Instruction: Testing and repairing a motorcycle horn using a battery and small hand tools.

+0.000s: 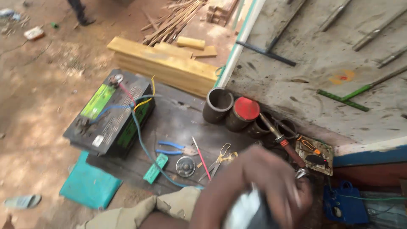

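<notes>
Nearest me: my hand (271,186), blurred, low in the middle of the view, fingers curled over a pale grey-white thing (243,210) I have hold of; I cannot tell what that thing is, nor which of my hands this is
Far left: a teal flat piece (89,184) on the dirt, a sandal (23,200) just beyond it
Battery: a black car battery (112,112) with a green label sits on the left end of the dark board (178,118), red, yellow and blue wires (135,101) running off its terminals
Board middle: a small green block (155,168), blue-handled pliers (174,148), a round metal disc (185,166), a thin red stick (202,157) and yellow-handled scissors (220,159) lie side by side, all near my hand
Behind: yellow timber planks (165,63) stacked past the board
Cans: an open grey tin (217,104) and a red-lidded one (243,112) stand touching at the board's far edge
Right of my hand: a soldering iron (282,140) leans across a small circuit board (314,153)
Far right: a blue box (345,205) low down, a green bar (352,95) on the grey slab (322,55) above
</notes>
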